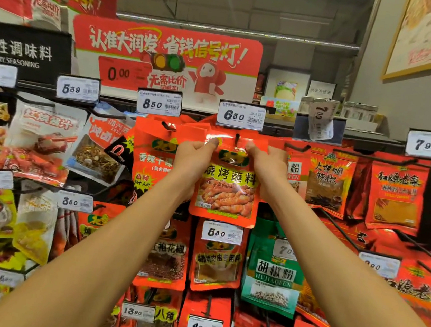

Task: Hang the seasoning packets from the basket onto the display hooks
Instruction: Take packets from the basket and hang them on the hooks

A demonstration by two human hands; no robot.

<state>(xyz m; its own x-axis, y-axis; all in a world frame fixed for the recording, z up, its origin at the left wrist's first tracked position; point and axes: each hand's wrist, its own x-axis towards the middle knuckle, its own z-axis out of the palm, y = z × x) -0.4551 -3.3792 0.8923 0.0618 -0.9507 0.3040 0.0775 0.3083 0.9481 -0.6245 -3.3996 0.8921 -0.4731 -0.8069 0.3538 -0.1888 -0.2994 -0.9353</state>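
Observation:
A red barbecue dip seasoning packet point(226, 188) with yellow-green lettering hangs at the middle of the display. Its top hole sits on a black display hook point(237, 139) below the 6.80 price tag point(240, 115). My left hand point(192, 155) pinches the packet's upper left corner. My right hand point(268, 164) pinches its upper right corner. Both arms reach up and forward from the bottom of the view. The basket is out of view.
Rows of hooks carry other packets: a red spicy packet point(153, 156) to the left, red chili packets point(326, 181) to the right, a green pepper powder packet point(273, 272) below. Price tags jut forward from each hook. A red promotional sign point(167, 61) stands above.

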